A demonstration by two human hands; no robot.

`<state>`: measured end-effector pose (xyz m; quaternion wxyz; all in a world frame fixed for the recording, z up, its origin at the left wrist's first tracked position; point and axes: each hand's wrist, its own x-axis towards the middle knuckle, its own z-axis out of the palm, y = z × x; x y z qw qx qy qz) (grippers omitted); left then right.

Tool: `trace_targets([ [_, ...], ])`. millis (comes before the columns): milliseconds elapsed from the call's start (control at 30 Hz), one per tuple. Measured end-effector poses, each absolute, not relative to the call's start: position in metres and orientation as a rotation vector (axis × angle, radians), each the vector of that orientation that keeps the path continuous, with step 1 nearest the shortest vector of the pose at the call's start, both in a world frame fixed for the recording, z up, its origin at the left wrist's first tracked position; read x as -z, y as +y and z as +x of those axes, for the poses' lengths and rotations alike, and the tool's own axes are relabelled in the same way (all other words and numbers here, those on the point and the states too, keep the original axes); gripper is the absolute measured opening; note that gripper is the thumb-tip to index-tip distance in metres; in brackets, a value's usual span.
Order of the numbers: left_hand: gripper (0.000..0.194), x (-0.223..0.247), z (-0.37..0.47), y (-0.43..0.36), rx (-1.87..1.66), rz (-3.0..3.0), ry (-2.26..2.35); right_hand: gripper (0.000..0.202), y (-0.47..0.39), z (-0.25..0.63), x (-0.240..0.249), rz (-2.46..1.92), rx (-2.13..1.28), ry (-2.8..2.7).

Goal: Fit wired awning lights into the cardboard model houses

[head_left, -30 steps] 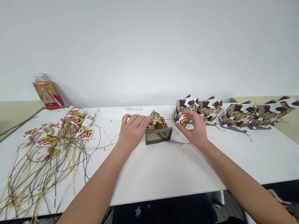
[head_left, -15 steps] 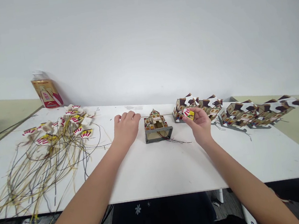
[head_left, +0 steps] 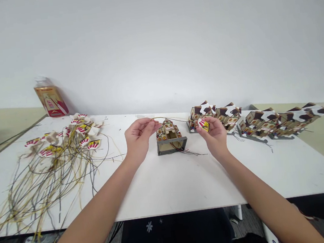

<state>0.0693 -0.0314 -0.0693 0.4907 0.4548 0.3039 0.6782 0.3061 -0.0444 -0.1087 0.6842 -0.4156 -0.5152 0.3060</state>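
Observation:
My right hand (head_left: 216, 135) is closed on a small piece with a red-and-white striped awning and a yellow part (head_left: 203, 124), holding it above the table. Thin wires (head_left: 173, 118) run from that piece leftward to my left hand (head_left: 139, 138), whose thumb and fingers pinch them. Between my hands a miniature house (head_left: 168, 131) stands on a grey frame base (head_left: 172, 146). Dark wires (head_left: 191, 153) come out of its front onto the table. The pinched wires pass over or just behind the house roof; I cannot tell whether they touch it.
At the left lies a tangled heap of similar awning pieces (head_left: 49, 151) with yellow and black wires (head_left: 48, 186) hanging over the table's front edge. Several more miniature houses (head_left: 264, 124) with white-patched roofs stand at the right. A bottle (head_left: 51, 99) leans near the wall at the back left.
My left hand has turned from knuckles up to palm inward and moved slightly right, pinching the wires, which now bow upward. My right hand has shifted slightly left with the awning piece.

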Motion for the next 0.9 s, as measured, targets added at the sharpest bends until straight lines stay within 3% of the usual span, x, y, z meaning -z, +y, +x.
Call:
trace_targets([
  [767,0.023,0.074,0.067,-0.025,-1.73,1.185,0.912,0.044,-0.043,0.307,0.112,-0.96,-0.707,-1.179],
  [900,0.022,0.08,0.065,-0.024,-1.592,1.376,0.995,0.043,-0.042,0.308,0.113,-0.976,-0.701,-1.197],
])
